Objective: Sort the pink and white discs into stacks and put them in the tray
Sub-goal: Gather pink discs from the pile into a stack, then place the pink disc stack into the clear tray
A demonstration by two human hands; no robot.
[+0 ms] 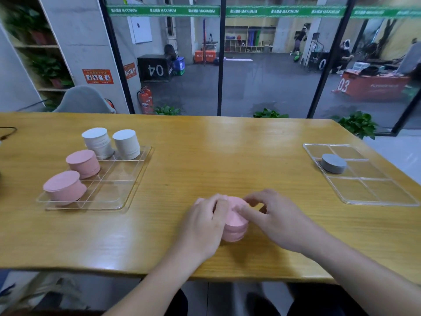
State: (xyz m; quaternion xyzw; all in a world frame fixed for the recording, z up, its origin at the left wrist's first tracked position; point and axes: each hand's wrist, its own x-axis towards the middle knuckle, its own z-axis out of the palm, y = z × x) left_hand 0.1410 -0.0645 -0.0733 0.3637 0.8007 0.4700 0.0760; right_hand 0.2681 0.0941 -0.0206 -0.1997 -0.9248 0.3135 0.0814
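1. Cupping the pink disc stack (235, 221) from both sides, the fingers (219, 202) of the left hand (202, 226) curl round its left edge, while the right hand (273, 218) curls round its right edge with the fingertips on top. Both grip the stack, likely to square its discs into one column.

2. That stack stands on the tabletop (205, 156), near its front edge and not yet in any tray. The two-handed hold looks meant to keep the loose discs from sliding apart when lifted.

3. Left of the held stack and further back lies the clear divided tray (136, 172). It carries two pink stacks (83, 164) down its left side and two white stacks (111, 143) at its far end. The colours sit in separate compartments, and the compartments on its right side remain free.

4. Right of the held stack, well apart, a second clear tray (376, 192) holds a grey puck-like disc (333, 163).

5. Judging by this, the sorting is nearly finished; the held stack would go into a free compartment of the left tray.
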